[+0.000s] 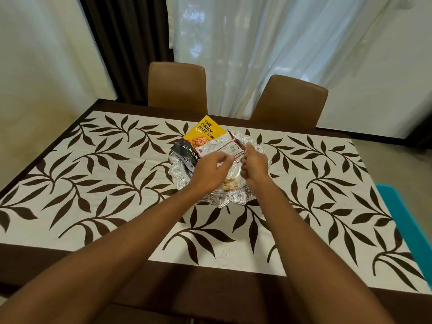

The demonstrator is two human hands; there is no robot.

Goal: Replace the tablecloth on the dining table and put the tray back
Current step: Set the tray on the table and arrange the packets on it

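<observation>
Head view: the yellow pouch [205, 130] reads "THE DAILY NUT CO" above a picture of an almond, and the black pouch [187, 150] beside it shows "ALMOND" in white letters; the print on the white, red-edged flat packet [217, 145] lying across them is too small to read. All three lie in the round, embossed silver tray [233, 199], with a few loose pale nuts [230, 184] on its near side. The tray sits near the middle of the cream tablecloth with brown leaf print and dark brown border [93, 183], which covers the desk with its long axis running left to right. The white packet also lies roughly left to right; the yellow pouch's top points away, toward two tan upholstered chairs [177, 85]. Behind them hang a sheer white curtain [257, 43] and a dark brown curtain [126, 43]; a teal object [402, 218] sits at the right edge. The left hand [208, 169] and right hand [256, 163] reach over the tray, fingers curled near the white packet; whether either grip holds it I cannot tell.
</observation>
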